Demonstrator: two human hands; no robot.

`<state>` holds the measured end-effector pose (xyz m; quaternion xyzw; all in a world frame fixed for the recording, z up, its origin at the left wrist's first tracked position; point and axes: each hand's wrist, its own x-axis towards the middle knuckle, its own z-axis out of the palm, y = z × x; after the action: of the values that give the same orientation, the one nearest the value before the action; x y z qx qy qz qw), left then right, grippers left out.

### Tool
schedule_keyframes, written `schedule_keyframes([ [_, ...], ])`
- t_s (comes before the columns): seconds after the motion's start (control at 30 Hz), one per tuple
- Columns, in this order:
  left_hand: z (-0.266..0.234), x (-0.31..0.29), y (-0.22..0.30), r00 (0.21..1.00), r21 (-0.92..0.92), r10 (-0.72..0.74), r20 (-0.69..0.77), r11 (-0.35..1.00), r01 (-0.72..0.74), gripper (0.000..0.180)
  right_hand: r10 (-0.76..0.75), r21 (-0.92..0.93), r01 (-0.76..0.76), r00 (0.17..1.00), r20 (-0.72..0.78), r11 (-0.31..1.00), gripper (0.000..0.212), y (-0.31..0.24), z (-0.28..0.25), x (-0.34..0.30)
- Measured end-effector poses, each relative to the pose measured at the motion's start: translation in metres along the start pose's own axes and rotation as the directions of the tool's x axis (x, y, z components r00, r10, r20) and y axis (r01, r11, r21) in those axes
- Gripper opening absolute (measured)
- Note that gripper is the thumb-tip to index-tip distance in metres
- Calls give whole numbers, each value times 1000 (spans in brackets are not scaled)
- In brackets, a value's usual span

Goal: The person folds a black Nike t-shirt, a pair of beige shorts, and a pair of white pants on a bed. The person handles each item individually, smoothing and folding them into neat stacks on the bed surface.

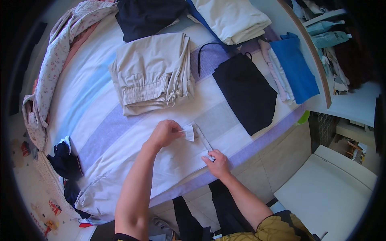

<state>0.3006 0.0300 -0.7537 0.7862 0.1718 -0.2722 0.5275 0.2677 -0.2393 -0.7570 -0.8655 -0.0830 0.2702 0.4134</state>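
Observation:
White trousers lie stretched across the near side of the bed, their waist end to the right and the rest running to the lower left. At the far corner of that end, my left hand pinches a lifted flap of the white cloth. My right hand grips the near corner of the waist edge between thumb and fingers. Beyond my hands sit folded beige drawstring trousers. A folded black garment rests to their right, with a black cord loop at its top.
Striped bedding covers the bed. Folded dark and cream clothes are at the back, a blue folded cloth at the right. Dark crumpled clothes lie at the left edge. A white cabinet stands lower right, shelves upper right.

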Motion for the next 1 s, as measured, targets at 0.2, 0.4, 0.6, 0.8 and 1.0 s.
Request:
schedule_keyframes([
  [0.2, 15, 8, 5, 992, -106, -40, -116, 994, 27, 23, 103, 46, -102, 994, -29, 994, 27, -1, -24, -2],
  [0.4, 48, 23, 29, 926, 182, 6, -377, 981, 68, 31, 180, -98, -180, 984, -10, 979, 28, 9, -43, 4],
  [0.6, 61, 26, 30, 874, 246, 13, -485, 962, 121, 35, 152, -144, -154, 988, -23, 978, 29, 17, -41, 6],
  [0.8, 65, 23, 23, 861, 254, 96, -499, 966, 39, 30, 232, -13, -232, 973, -13, 973, 25, 15, -45, -1],
  [1.0, 69, 14, 21, 821, 125, 128, -556, 990, -70, 33, 211, -94, -214, 977, -33, 972, 23, 25, -43, -4],
])
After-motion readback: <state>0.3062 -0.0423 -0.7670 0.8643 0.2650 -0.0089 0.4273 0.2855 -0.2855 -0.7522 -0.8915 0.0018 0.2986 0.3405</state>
